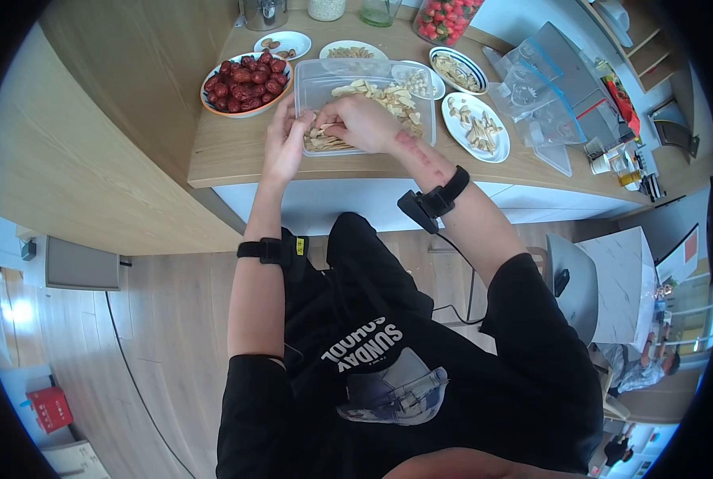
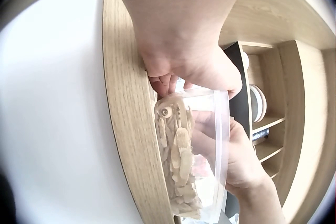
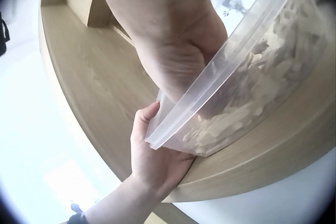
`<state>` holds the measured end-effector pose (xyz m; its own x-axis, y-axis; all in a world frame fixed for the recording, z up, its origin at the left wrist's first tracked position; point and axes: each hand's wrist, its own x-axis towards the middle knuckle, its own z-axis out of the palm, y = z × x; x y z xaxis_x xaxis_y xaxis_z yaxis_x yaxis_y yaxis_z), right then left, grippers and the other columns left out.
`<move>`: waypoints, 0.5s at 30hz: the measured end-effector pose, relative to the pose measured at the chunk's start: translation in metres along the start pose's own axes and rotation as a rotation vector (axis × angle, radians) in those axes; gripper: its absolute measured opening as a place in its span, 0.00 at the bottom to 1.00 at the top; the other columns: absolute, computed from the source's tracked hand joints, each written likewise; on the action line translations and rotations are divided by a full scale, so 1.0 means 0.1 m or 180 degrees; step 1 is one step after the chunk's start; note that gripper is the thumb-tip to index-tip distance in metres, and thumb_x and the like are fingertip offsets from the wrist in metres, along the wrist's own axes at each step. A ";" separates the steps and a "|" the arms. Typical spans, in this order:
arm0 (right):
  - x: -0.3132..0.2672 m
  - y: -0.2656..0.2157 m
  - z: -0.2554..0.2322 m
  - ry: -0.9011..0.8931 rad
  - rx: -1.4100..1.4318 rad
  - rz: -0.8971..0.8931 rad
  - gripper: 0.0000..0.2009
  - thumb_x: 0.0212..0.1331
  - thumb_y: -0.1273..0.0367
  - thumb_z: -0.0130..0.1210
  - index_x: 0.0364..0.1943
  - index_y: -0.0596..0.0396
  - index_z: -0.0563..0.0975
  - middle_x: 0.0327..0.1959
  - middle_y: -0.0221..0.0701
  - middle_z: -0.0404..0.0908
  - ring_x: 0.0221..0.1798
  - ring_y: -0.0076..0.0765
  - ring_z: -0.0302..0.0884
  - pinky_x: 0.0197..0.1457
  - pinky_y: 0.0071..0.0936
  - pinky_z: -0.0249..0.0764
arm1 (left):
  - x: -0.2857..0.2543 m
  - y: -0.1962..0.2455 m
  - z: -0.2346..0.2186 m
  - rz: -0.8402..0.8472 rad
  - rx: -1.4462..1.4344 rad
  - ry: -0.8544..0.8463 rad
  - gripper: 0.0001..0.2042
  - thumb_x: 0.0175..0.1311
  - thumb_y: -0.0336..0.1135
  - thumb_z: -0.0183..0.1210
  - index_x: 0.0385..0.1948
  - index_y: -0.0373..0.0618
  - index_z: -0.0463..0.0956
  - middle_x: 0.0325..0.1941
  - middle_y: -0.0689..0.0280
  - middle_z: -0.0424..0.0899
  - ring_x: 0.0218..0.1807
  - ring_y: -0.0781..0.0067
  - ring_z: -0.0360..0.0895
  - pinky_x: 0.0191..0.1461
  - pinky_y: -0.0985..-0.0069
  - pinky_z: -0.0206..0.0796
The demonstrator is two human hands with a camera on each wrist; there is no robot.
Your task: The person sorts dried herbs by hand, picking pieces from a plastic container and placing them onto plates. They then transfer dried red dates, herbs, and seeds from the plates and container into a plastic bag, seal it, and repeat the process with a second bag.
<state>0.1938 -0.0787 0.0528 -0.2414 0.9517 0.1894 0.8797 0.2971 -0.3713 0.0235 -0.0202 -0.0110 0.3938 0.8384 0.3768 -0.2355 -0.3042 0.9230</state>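
A clear plastic container of pale dried slices sits at the counter's front edge. My left hand grips its left end, with the thumb up at the rim and the other fingers round the outside wall. My right hand reaches over the rim into the left part of the container. Its curled fingers show through the wall, pinching among the slices, their tips partly hidden. Longer thin strips lie below that hand, and broader pale slices fill the far side.
A bowl of red dates stands close left of the container. Small plates with nuts, pale pieces and dried slices surround it. Clear bags lie right; a strawberry tub is behind. A wooden panel rises left.
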 end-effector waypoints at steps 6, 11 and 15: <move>-0.11 0.05 -0.13 0.0225 0.0009 -0.0089 0.09 0.57 0.69 0.62 0.41 0.54 0.84 0.37 0.39 0.84 0.40 0.47 0.82 0.46 0.39 0.76 | 0.02 -0.06 -0.01 -0.0109 -0.0054 -0.0031 0.26 0.69 0.38 0.56 0.67 0.40 0.65 0.48 0.59 0.81 0.48 0.73 0.77 0.54 0.74 0.67; -0.26 0.06 -0.27 0.0435 -0.0159 0.0090 0.08 0.61 0.68 0.60 0.40 0.56 0.83 0.40 0.38 0.84 0.40 0.49 0.81 0.46 0.38 0.76 | 0.01 -0.04 0.00 -0.0108 -0.0083 -0.0002 0.25 0.69 0.38 0.57 0.66 0.38 0.65 0.49 0.57 0.82 0.50 0.73 0.78 0.55 0.74 0.67; -0.48 0.08 -0.42 0.0953 -0.0024 0.0239 0.08 0.65 0.69 0.54 0.44 0.56 0.80 0.36 0.40 0.84 0.42 0.50 0.83 0.47 0.39 0.77 | 0.00 0.03 0.03 -0.0203 -0.0055 0.0026 0.24 0.70 0.38 0.56 0.66 0.38 0.66 0.50 0.57 0.82 0.51 0.72 0.78 0.57 0.74 0.66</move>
<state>0.2296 -0.1257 0.0792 -0.0450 0.9057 0.4216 0.8938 0.2250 -0.3878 0.0248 -0.0226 -0.0080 0.4013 0.8595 0.3166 -0.2255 -0.2422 0.9436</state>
